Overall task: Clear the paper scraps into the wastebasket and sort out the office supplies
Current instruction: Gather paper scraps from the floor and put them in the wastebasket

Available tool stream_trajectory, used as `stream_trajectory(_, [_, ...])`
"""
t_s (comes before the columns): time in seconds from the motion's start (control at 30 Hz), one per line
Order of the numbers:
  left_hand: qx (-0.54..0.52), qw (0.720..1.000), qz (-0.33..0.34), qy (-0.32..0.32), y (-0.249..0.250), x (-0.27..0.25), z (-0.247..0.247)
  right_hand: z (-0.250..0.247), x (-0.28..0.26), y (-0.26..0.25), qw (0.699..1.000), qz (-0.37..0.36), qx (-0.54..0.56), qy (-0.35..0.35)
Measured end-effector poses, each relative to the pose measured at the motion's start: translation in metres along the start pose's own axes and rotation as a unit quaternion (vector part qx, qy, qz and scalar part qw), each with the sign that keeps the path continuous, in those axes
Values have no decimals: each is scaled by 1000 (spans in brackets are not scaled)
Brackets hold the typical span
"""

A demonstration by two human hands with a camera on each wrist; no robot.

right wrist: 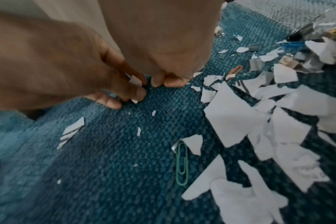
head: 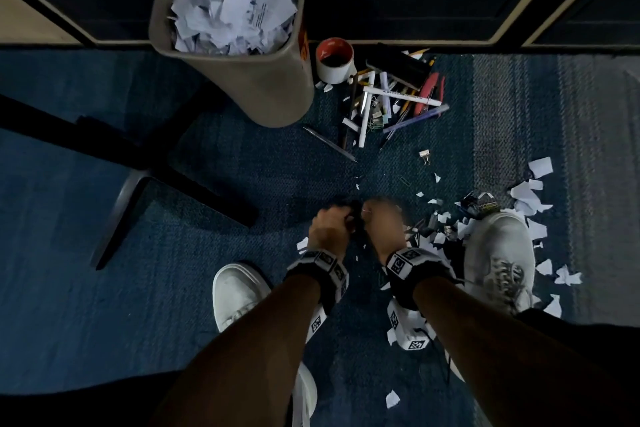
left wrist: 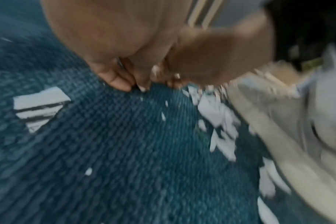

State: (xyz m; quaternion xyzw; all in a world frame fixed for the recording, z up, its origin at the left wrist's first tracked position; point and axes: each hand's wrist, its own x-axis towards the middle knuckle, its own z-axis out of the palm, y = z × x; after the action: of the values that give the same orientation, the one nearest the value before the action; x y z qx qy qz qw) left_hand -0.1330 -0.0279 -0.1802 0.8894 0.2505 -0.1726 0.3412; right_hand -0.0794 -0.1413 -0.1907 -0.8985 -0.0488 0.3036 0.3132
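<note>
With both hands down on the carpet (head: 207, 253), our left hand (head: 329, 226) pinching a tiny scrap (right wrist: 135, 81) and our right hand (head: 382, 222) curled, contents unclear, the wastebasket (head: 239, 63) stands ahead, slightly left, nearer the left hand.

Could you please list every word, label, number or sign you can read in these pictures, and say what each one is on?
No text here is legible.
Printed lines on a white paper scrap in the grey wastebasket: too small to read.
Print along a white pen on the blue carpet: blurred.
Black-and-white square marker patterns on the wristbands: codes, not words.
Orange marking on the wastebasket's side: unreadable.
</note>
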Motion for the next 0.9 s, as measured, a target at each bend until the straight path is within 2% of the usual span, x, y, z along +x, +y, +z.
stream_trajectory(0.17, [26, 999, 34, 27, -4, 1, 16, -1, 8, 4, 999, -14, 34, -27])
stream_trajectory(0.3, [25, 999, 36, 5, 6, 1, 10, -9, 12, 2, 997, -23, 72, 11])
stream_trajectory(0.37, [-7, 1000, 8, 7, 4, -2, -1, -14, 13, -1, 992, -12, 120, 42])
stream_trajectory(0.47, [-98, 991, -78, 56, -16, -11, -16, -15, 15, -7, 986, 3, 145, 89])
stream_trajectory(0.63, [-196, 954, -183, 133, -50, -40, -28, -11, 26, -27, 994, -3, 76, 81])
stream_trajectory(0.7, [-188, 950, -215, 124, -56, -45, -29, -5, 30, -31, 990, 18, 108, 87])
stream_trajectory(0.8, [-133, 963, -206, 113, -63, -50, -23, 5, 36, -30, 986, 40, 136, 93])
stream_trajectory(0.9, [-130, 964, -192, 128, -66, -54, -17, 6, 36, -29, 995, 1, 49, 82])
